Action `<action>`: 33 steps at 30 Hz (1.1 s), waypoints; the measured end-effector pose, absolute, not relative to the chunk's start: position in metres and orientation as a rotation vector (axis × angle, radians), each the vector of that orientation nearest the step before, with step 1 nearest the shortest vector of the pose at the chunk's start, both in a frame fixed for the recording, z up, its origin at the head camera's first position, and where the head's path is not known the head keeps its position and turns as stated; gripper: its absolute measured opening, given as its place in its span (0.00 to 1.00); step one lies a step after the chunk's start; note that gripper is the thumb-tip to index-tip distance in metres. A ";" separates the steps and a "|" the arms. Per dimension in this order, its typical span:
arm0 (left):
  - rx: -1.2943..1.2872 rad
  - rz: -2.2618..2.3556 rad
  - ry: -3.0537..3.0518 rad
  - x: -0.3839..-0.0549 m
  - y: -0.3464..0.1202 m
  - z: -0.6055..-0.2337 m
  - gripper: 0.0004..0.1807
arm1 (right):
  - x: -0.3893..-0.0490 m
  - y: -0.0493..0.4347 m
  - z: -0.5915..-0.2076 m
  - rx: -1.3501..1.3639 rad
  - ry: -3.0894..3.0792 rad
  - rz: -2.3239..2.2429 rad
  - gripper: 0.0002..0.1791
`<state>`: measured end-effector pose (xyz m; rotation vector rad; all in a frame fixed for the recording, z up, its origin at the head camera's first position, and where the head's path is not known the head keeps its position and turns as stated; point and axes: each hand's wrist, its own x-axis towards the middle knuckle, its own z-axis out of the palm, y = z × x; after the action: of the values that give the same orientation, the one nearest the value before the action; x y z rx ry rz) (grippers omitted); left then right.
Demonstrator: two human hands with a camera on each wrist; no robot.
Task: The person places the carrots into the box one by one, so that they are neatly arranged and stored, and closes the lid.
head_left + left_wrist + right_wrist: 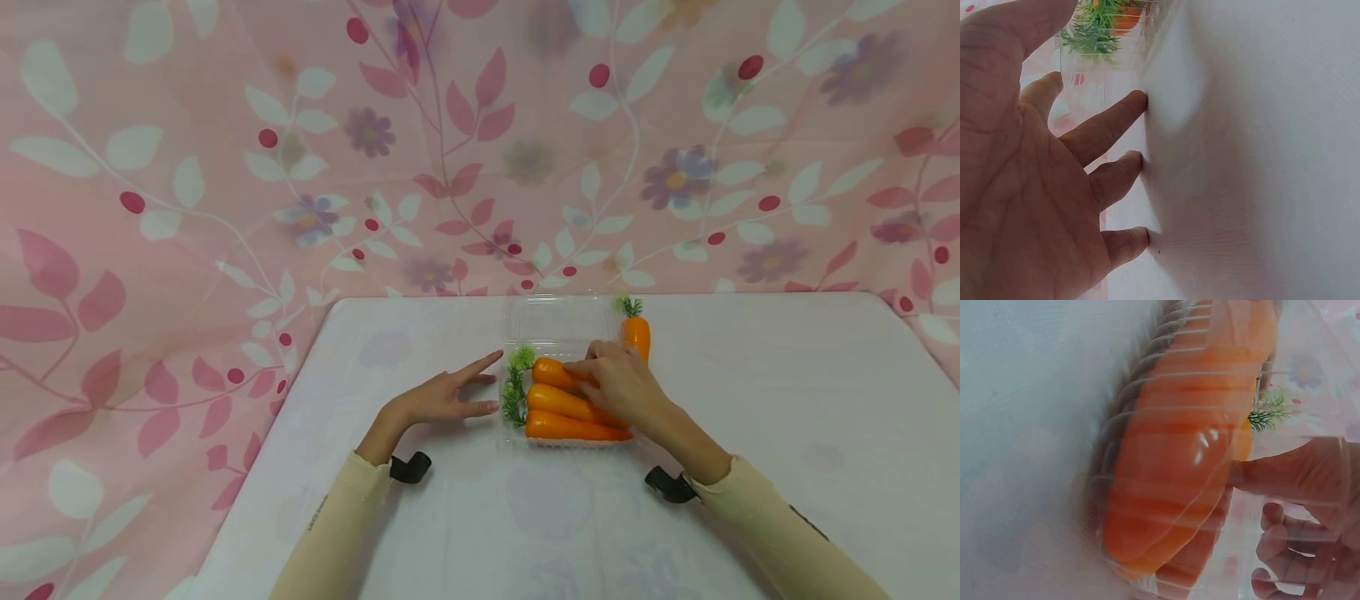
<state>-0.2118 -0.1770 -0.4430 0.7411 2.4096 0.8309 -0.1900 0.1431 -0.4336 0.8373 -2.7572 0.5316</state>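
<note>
A clear plastic box [517, 442] lies on the table with several orange toy carrots side by side in it. Their green leafy tops [514, 392] point left. My right hand [626, 387] reaches over the box's right side and pinches the rearmost carrot [550, 370] with thumb and index finger. In the right wrist view, the thumb [1272, 472] meets orange behind the nearest carrot [1172, 462], seen through the box wall; the other fingers are curled. Left of the box, my left hand [442, 398] has its fingers spread. Its fingertips [1135, 100] rest on the table in the left wrist view.
The box's clear lid [558, 321] is folded back behind it. Another carrot [637, 333] lies beside the lid on the right, its leaves pointing away. White cloth covers the table [787, 417], and a pink floral curtain [480, 167] hangs at its back edge.
</note>
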 end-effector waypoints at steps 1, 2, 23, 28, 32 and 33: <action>0.740 0.831 2.410 -0.212 -0.177 -0.443 0.46 | -0.190 0.143 -0.434 0.840 -2.765 0.527 0.16; 0.739 0.831 2.411 -0.212 -0.177 -0.443 0.46 | -0.190 0.142 -0.434 0.841 -2.773 0.521 0.16; 0.719 0.834 2.411 -0.211 -0.176 -0.444 0.47 | -0.189 0.161 -0.426 0.794 -2.785 0.673 0.16; 0.717 0.836 2.409 -0.210 -0.176 -0.442 0.47 | -0.190 0.168 -0.424 0.773 -2.760 0.719 0.15; 0.723 0.832 2.408 -0.210 -0.176 -0.441 0.47 | -0.191 0.172 -0.423 0.781 -2.726 0.755 0.15; 0.724 0.831 2.408 -0.211 -0.176 -0.441 0.47 | -0.191 0.173 -0.423 0.781 -2.725 0.762 0.15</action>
<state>-0.2105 -0.1761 -0.4415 0.7244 2.4080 0.8314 -0.1912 0.1735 -0.4231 0.7811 -2.7253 0.7618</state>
